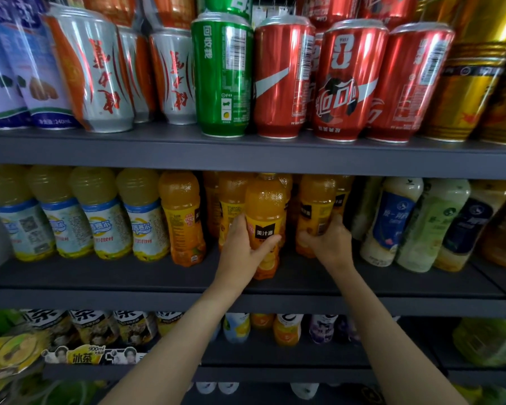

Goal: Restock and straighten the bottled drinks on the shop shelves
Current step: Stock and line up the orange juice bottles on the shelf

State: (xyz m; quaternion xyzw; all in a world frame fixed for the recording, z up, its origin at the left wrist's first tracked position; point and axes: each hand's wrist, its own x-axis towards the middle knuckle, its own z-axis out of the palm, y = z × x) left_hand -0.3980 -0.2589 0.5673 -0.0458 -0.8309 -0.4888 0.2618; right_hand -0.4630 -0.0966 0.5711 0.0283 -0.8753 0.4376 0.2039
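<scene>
On the middle shelf (304, 276), the left hand (246, 247) wraps around a front orange juice bottle (265, 220) — thumb across its black label — standing near the shelf edge. Just beside it, the right hand (327, 244) grips a second orange juice bottle (316, 211) low down, set slightly further back, it seems. Above — red cola cans (345, 80).

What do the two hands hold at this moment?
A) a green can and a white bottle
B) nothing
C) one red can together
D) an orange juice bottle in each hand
D: the left hand grips one orange juice bottle, and the right hand grips another orange juice bottle on the middle shelf.
</scene>
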